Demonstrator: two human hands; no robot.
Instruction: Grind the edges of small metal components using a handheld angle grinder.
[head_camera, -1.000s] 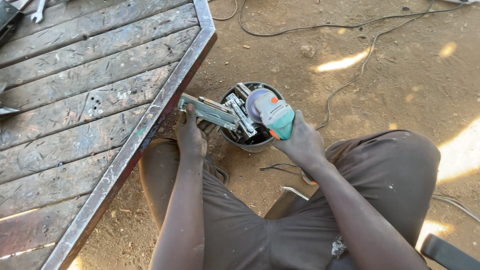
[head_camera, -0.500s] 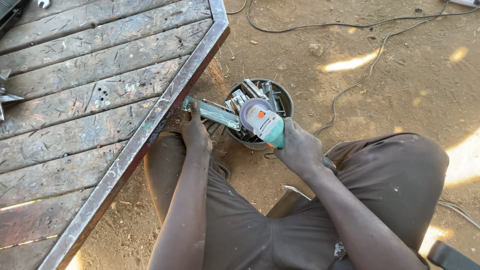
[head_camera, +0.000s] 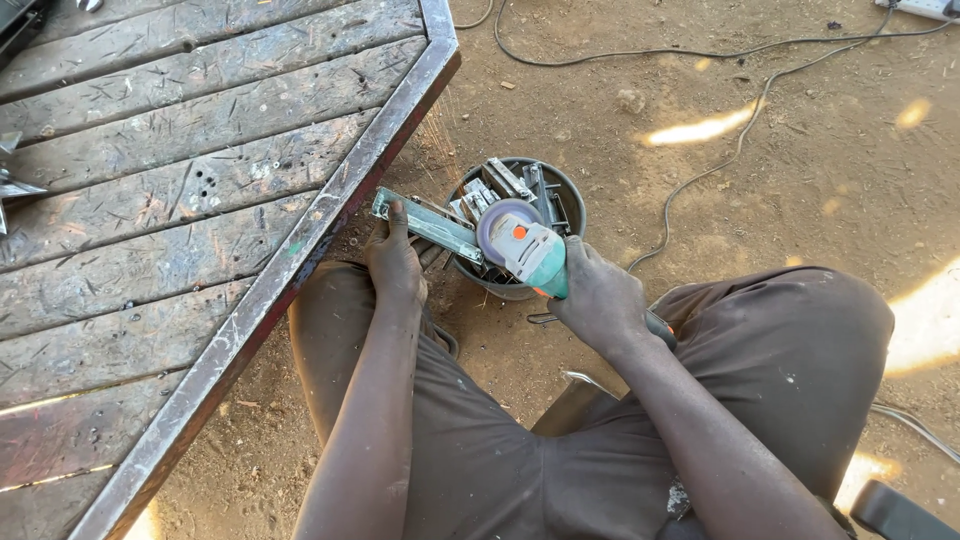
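Beside the right hand (head_camera: 598, 300), bucket (head_camera: 570, 190) of metal offcuts (head_camera: 505, 185).

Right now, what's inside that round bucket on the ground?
The bucket holds a jumble of short metal pieces. The angle grinder in the right hand covers the near part, so the bottom cannot be seen.

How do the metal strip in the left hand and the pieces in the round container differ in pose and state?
The metal strip lies nearly level, gripped by the left hand, one end against the table's steel edge; the pieces in the container stand loose, held by nobody. The strip meets the angle grinder in the right hand; the pieces in the container sit behind it. Both look like grey metal offcuts.
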